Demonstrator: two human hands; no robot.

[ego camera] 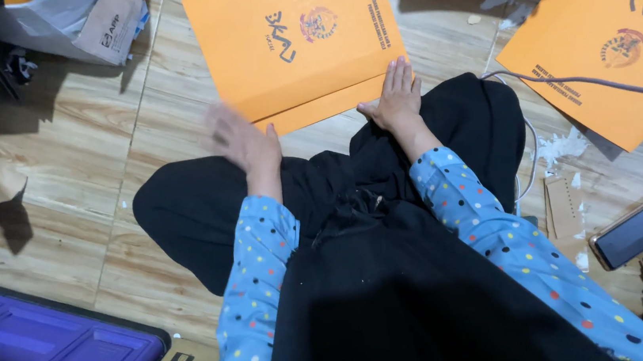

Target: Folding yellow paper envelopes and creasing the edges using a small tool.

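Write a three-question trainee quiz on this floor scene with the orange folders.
1. True or false: the right hand lies flat on the near edge of the orange folder.
2. What lies on the floor at the far right? A) phone B) scissors C) cup
3. Fill in: the left hand looks ____ in the picture, beside the folder's near left corner.

Key: 1 true. 2 A, the phone. 3 blurred.
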